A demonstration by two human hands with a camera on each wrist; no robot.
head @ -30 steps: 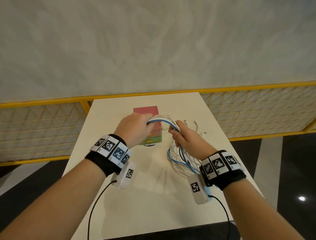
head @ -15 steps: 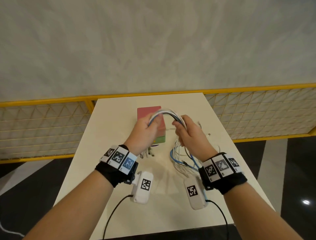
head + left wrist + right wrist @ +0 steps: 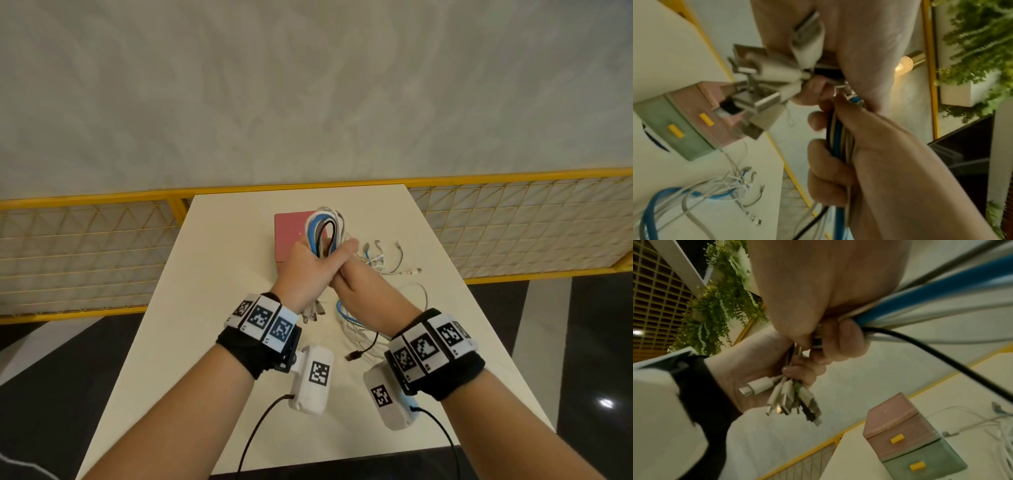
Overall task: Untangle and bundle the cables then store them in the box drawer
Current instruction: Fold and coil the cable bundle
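A bundle of white, blue and black cables (image 3: 323, 229) stands as a narrow upright loop above the table, in front of the pink-and-green drawer box (image 3: 287, 236). My left hand (image 3: 308, 267) grips the loop's base, and the plug ends (image 3: 789, 395) hang out below its palm. My right hand (image 3: 352, 284) presses against the left and grips the same cables (image 3: 838, 142) just below. From it the strands run down to a loose heap (image 3: 352, 322) on the table. In the right wrist view both drawers of the box (image 3: 910, 443) are closed, each with a yellow handle.
Loose cable ends with plugs (image 3: 390, 260) lie on the white table (image 3: 212, 308) right of the box. A black plug (image 3: 352, 356) lies near my right wrist. A yellow mesh railing (image 3: 85, 246) runs behind the table, which is bare on the left.
My hands have come together. The wide arch of cables between them has folded into a tight upright loop, and the plug ends now hang below my left palm.
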